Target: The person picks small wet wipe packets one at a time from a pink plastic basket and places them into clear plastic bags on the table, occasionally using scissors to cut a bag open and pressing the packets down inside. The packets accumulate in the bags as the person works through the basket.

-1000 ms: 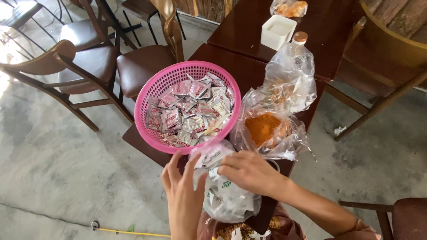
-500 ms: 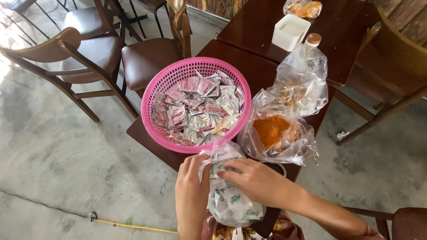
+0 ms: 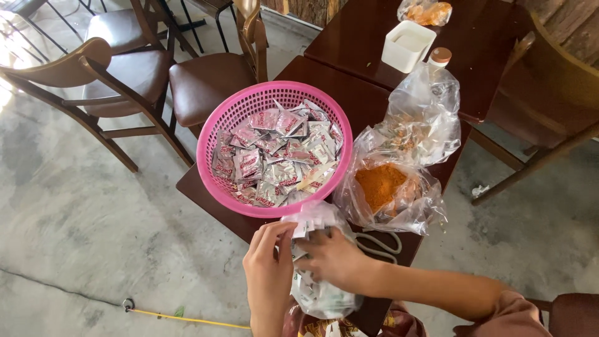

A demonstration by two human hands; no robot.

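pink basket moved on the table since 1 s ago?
No. The pink basket sits at the same table corner, beside the orange-powder bag; only the camera shifted.

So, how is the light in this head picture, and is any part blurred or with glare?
Head view: soft daylight, strongest at the upper left, where the floor is washed out; glare spots on the clear bags; the pink basket and both hands, left hand and right hand, look sharp; the edges bend slightly.

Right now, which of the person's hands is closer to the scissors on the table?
Right. The right hand grips the clear plastic bag just beside the scissors, almost touching the handles. The left hand holds the bag's other side, farther from them.
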